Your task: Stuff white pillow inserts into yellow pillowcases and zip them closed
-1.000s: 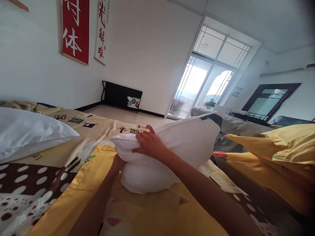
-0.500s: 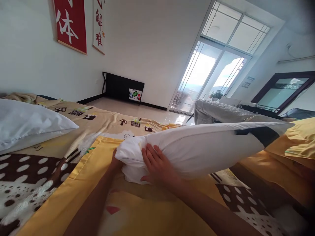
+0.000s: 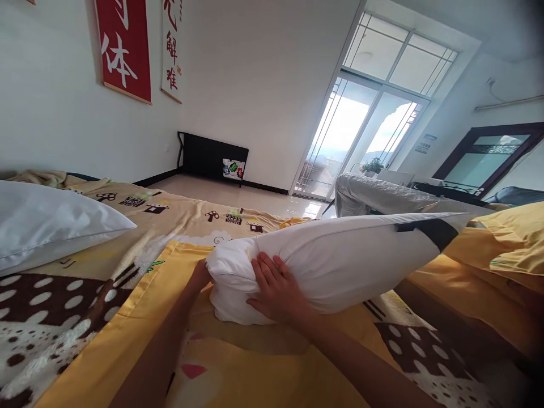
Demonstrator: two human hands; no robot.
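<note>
A white pillow (image 3: 340, 260) with a dark patch near its far right end is held above the bed, tilted sideways. My right hand (image 3: 280, 289) grips its near side, fingers bent over the bunched cloth and thumb below. At the pillow's left end is my left hand (image 3: 204, 275), with its fingers hidden behind the gathered corner; it appears to hold that corner. Beneath both arms a yellow cloth (image 3: 255, 379) with a printed pink shape lies spread on the patterned blanket (image 3: 55, 300).
Another white pillow (image 3: 55, 226) lies at the left. Yellow bedding (image 3: 510, 238) is heaped at the right, and a plastic-wrapped mattress (image 3: 378, 192) stands beyond. Farther off are a black panel (image 3: 208, 156) against the wall and glass doors (image 3: 357, 124).
The pillow's far right end has swung left, and its left end has shifted slightly right. Both hands keep their places on it. The view has tilted up slightly.
</note>
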